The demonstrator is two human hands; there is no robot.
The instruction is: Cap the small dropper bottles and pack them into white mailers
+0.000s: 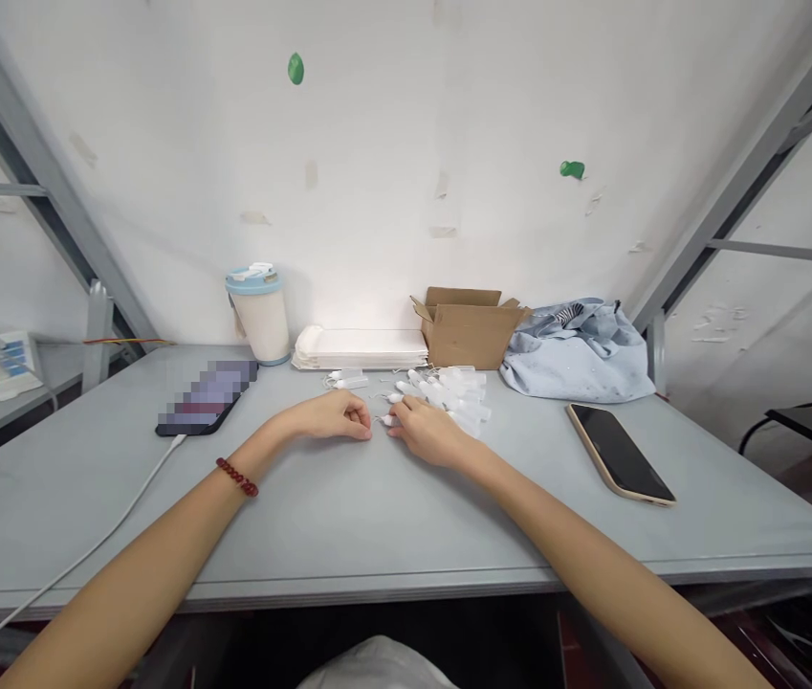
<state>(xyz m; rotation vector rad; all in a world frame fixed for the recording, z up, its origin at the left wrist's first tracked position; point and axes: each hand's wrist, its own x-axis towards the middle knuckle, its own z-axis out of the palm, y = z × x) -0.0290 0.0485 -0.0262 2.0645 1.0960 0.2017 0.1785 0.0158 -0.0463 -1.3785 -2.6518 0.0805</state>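
My left hand [332,414] rests on the grey desk with its fingers curled in and fingertips pressed together. Anything between them is hidden or too small to name. My right hand [428,433] is closed around a small white plastic piece with a thin wire end [387,420], which pokes out at the fingertips toward my left hand. Beyond and beside the right hand lies a loose pile of similar white, partly translucent pieces [464,385]. Two more white pieces [349,382] lie apart from the pile, just behind my left hand.
A stack of flat white sheets or sleeves [362,349], an open cardboard box [469,337] and a light blue cloth [578,354] line the wall. A lidded cup [262,321] and a cabled phone [208,397] stand left; another phone [621,453] lies right.
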